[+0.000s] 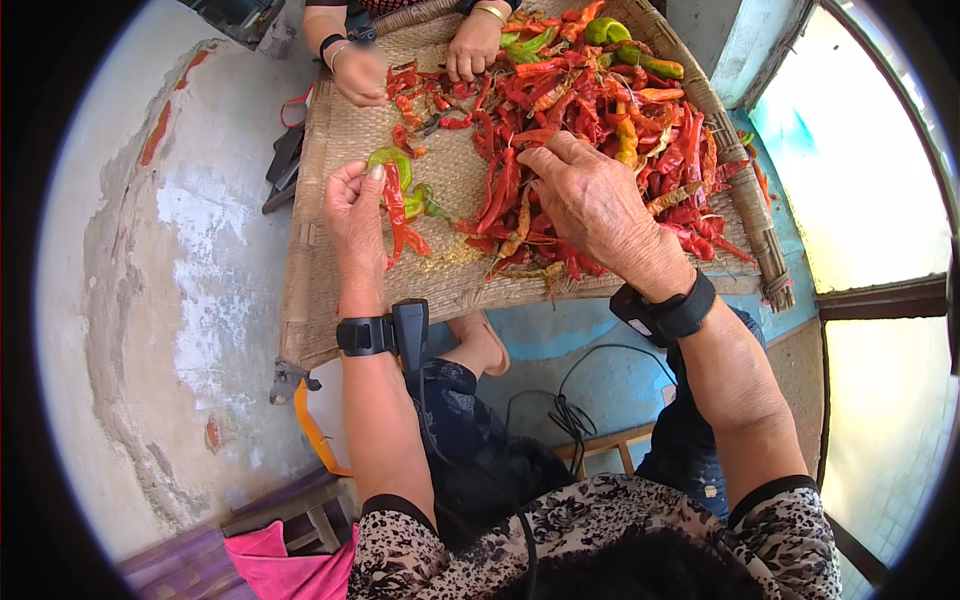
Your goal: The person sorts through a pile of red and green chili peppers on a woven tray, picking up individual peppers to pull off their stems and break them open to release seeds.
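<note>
My left hand is closed, its thumb and fingers pinching a red chili pepper over the left part of a woven tray. Beside that pepper are green peppers, close to my fingertips. My right hand reaches over the left side of a heap of red chili peppers. Its fingers curl down and pinch at a red pepper on the heap's edge; the palm hides part of the grip. Yellowish, wrinkled peppers are mixed into the heap.
Across the tray, another person's hands work among small red pepper pieces. A wall stands at left, a bright window at right. Black cables hang below the tray, and a pink cloth lies at lower left.
</note>
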